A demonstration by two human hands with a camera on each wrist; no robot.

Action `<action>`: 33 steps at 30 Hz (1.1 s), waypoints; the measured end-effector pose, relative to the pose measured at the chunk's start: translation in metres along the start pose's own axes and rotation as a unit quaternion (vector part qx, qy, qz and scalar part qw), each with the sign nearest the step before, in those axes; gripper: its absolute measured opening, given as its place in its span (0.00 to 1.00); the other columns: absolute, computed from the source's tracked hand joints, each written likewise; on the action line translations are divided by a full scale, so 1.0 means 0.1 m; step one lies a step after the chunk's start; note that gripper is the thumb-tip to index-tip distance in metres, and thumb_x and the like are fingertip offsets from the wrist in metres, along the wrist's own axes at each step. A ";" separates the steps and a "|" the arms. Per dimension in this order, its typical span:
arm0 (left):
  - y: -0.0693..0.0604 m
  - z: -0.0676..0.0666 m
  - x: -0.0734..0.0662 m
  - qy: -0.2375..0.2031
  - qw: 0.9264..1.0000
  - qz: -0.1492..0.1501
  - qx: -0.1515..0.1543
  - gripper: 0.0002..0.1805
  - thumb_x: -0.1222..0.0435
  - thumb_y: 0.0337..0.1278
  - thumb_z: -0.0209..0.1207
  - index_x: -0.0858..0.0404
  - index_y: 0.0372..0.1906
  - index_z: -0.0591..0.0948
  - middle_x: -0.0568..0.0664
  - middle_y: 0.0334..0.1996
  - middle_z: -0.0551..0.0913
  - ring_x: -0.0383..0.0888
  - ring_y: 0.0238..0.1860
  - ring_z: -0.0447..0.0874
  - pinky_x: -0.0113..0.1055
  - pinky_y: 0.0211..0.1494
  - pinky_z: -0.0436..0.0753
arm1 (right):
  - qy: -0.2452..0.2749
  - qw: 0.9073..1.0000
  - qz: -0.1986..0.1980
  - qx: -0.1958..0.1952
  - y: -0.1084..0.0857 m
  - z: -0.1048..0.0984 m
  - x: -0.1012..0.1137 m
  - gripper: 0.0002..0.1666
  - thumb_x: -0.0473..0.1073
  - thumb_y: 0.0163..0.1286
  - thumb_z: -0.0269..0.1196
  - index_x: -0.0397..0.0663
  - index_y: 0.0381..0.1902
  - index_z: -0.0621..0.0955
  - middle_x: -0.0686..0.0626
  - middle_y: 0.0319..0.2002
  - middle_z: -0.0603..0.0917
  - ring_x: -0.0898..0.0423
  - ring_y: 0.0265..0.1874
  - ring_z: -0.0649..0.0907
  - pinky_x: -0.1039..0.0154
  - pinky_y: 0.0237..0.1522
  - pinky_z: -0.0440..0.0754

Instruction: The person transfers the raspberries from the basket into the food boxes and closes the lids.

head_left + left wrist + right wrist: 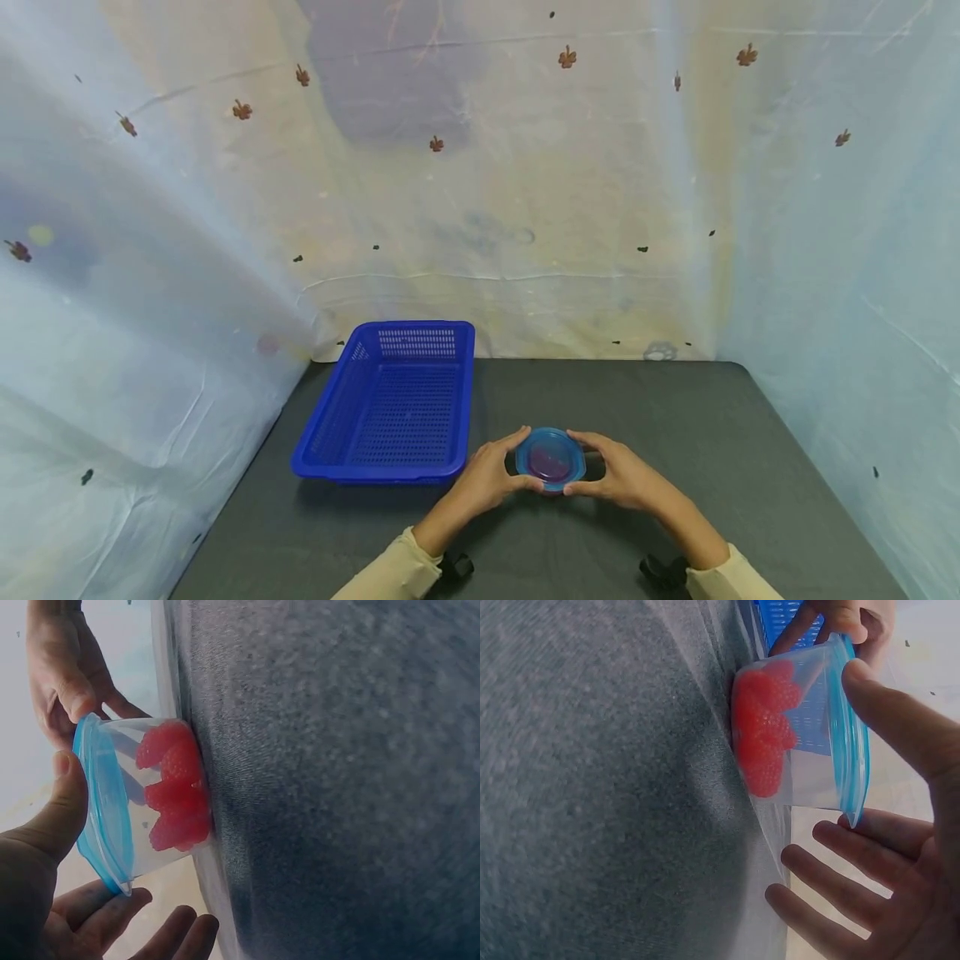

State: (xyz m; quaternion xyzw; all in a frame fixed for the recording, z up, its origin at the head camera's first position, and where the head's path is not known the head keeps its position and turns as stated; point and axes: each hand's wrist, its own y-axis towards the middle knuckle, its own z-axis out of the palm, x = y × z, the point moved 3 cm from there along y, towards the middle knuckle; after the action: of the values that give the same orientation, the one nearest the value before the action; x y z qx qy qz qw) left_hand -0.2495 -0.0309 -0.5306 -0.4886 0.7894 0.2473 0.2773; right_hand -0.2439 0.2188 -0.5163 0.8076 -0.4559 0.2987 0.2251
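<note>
A small clear plastic food container (551, 460) with a blue lid (107, 802) stands on the dark table. In the wrist views, several red raspberries (763, 727) show through its wall, gathered at the bottom. My left hand (491, 473) holds the lid's rim from the left, thumb at the near edge and forefinger at the far edge. From the right, my right hand (618, 471) holds the same rim in the same way. The other fingers of both hands are spread beside the container. The lid sits on the container all round as far as I can see.
A blue perforated plastic basket (408, 417) stands left of the hands, near the table's back left corner, with nothing in it. The dark grey table (645, 400) reaches a pale patterned sheet (510, 208) hung behind and at both sides.
</note>
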 end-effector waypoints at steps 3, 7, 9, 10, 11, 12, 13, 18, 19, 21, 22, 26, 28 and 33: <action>0.01 0.01 -0.01 0.002 1.000 0.003 0.002 0.54 0.43 0.51 0.78 0.57 0.81 0.71 0.49 0.76 0.74 0.56 0.74 0.75 0.57 0.74 0.75 | -0.009 1.000 0.001 0.001 -0.01 -0.02 0.00 0.56 0.60 0.63 0.80 0.37 0.78 0.71 0.34 0.68 0.80 0.35 0.63 0.83 0.32 0.61 0.81; 0.03 0.01 -0.02 0.001 1.000 0.004 0.001 0.53 0.44 0.51 0.79 0.58 0.81 0.71 0.50 0.76 0.74 0.56 0.74 0.75 0.57 0.74 0.76 | -0.013 1.000 0.008 0.001 -0.01 -0.03 0.00 0.56 0.61 0.63 0.80 0.37 0.78 0.71 0.35 0.68 0.80 0.35 0.63 0.83 0.32 0.61 0.81; 0.03 0.02 -0.02 0.000 1.000 0.007 0.000 0.53 0.45 0.51 0.79 0.58 0.81 0.71 0.50 0.76 0.74 0.56 0.74 0.76 0.57 0.73 0.76 | -0.012 1.000 0.014 0.000 -0.02 -0.03 0.00 0.56 0.61 0.62 0.80 0.38 0.78 0.71 0.35 0.68 0.80 0.35 0.63 0.83 0.32 0.62 0.81; 0.02 0.03 -0.02 -0.001 1.000 0.010 -0.001 0.53 0.46 0.51 0.80 0.59 0.80 0.71 0.51 0.76 0.75 0.56 0.74 0.76 0.57 0.73 0.76 | -0.015 1.000 0.015 0.000 -0.02 -0.03 0.00 0.56 0.61 0.62 0.80 0.38 0.78 0.72 0.35 0.68 0.80 0.35 0.63 0.83 0.32 0.62 0.81; 0.02 0.04 -0.02 -0.002 1.000 0.012 -0.001 0.53 0.46 0.51 0.80 0.59 0.80 0.71 0.51 0.76 0.75 0.56 0.74 0.76 0.56 0.73 0.76 | -0.017 1.000 0.016 0.001 -0.03 -0.03 0.00 0.56 0.62 0.62 0.80 0.38 0.78 0.72 0.35 0.68 0.80 0.36 0.63 0.83 0.33 0.62 0.81; 0.02 0.05 -0.02 -0.003 1.000 0.014 0.000 0.53 0.46 0.51 0.79 0.60 0.80 0.71 0.52 0.76 0.75 0.56 0.74 0.76 0.56 0.73 0.76 | -0.020 1.000 0.016 0.001 -0.04 -0.03 0.01 0.56 0.62 0.62 0.80 0.38 0.78 0.72 0.35 0.68 0.81 0.35 0.63 0.83 0.33 0.61 0.81; 0.02 0.05 -0.02 -0.005 1.000 0.014 0.000 0.53 0.46 0.51 0.79 0.59 0.80 0.71 0.51 0.76 0.74 0.55 0.74 0.76 0.55 0.73 0.76 | -0.020 1.000 0.016 0.001 -0.04 -0.03 0.00 0.56 0.62 0.62 0.80 0.38 0.78 0.72 0.35 0.67 0.81 0.35 0.63 0.83 0.33 0.61 0.81; 0.02 0.05 -0.02 0.002 1.000 0.017 0.000 0.53 0.44 0.51 0.79 0.60 0.80 0.71 0.51 0.76 0.75 0.55 0.74 0.76 0.55 0.73 0.77 | -0.015 1.000 0.014 -0.003 -0.06 -0.02 -0.01 0.56 0.62 0.62 0.80 0.38 0.78 0.72 0.35 0.67 0.81 0.35 0.63 0.83 0.32 0.61 0.81; 0.01 0.05 -0.02 0.007 1.000 0.017 0.001 0.54 0.43 0.51 0.78 0.60 0.80 0.71 0.51 0.76 0.75 0.55 0.74 0.76 0.56 0.73 0.77 | -0.012 1.000 0.017 -0.002 -0.07 -0.01 -0.02 0.56 0.62 0.62 0.80 0.38 0.78 0.72 0.35 0.68 0.81 0.35 0.63 0.83 0.32 0.61 0.81; -0.01 0.05 -0.02 0.018 1.000 0.017 0.005 0.54 0.43 0.51 0.78 0.61 0.80 0.71 0.52 0.76 0.75 0.57 0.73 0.77 0.57 0.73 0.76 | -0.013 1.000 0.020 0.002 -0.08 0.00 -0.02 0.56 0.62 0.62 0.80 0.38 0.78 0.71 0.35 0.68 0.80 0.35 0.63 0.83 0.32 0.61 0.81; -0.02 0.05 -0.03 0.024 1.000 0.017 0.008 0.54 0.42 0.52 0.78 0.61 0.80 0.71 0.52 0.76 0.75 0.57 0.73 0.77 0.57 0.73 0.76 | -0.012 1.000 0.022 0.004 -0.08 0.01 -0.02 0.56 0.62 0.62 0.80 0.38 0.78 0.71 0.35 0.68 0.80 0.35 0.63 0.82 0.32 0.61 0.81; -0.03 0.03 -0.05 0.041 0.999 0.010 0.016 0.54 0.42 0.55 0.76 0.61 0.82 0.69 0.53 0.78 0.72 0.59 0.74 0.75 0.59 0.74 0.74 | -0.009 1.000 0.027 0.008 -0.06 0.02 -0.03 0.56 0.62 0.63 0.79 0.38 0.79 0.70 0.34 0.70 0.78 0.35 0.64 0.82 0.32 0.61 0.81; -0.03 0.01 -0.07 0.044 0.999 0.008 0.013 0.53 0.43 0.57 0.76 0.60 0.82 0.68 0.54 0.80 0.69 0.60 0.76 0.72 0.60 0.75 0.73 | -0.010 1.000 0.025 0.005 -0.03 0.01 -0.02 0.57 0.62 0.64 0.78 0.39 0.79 0.69 0.34 0.70 0.78 0.34 0.65 0.81 0.32 0.62 0.80; -0.06 -0.02 -0.14 0.082 0.997 0.003 -0.002 0.53 0.44 0.60 0.75 0.59 0.84 0.64 0.55 0.82 0.65 0.59 0.79 0.68 0.60 0.75 0.73 | -0.024 1.000 0.012 0.007 0.00 -0.02 -0.01 0.58 0.64 0.66 0.77 0.37 0.81 0.67 0.33 0.71 0.77 0.34 0.66 0.80 0.31 0.63 0.79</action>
State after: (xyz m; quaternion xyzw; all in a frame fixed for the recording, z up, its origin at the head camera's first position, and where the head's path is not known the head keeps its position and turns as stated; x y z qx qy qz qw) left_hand -0.2395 -0.0255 -0.5205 -0.5054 0.8105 0.2088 0.2101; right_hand -0.2449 0.2204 -0.5157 0.8107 -0.4688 0.2849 0.2044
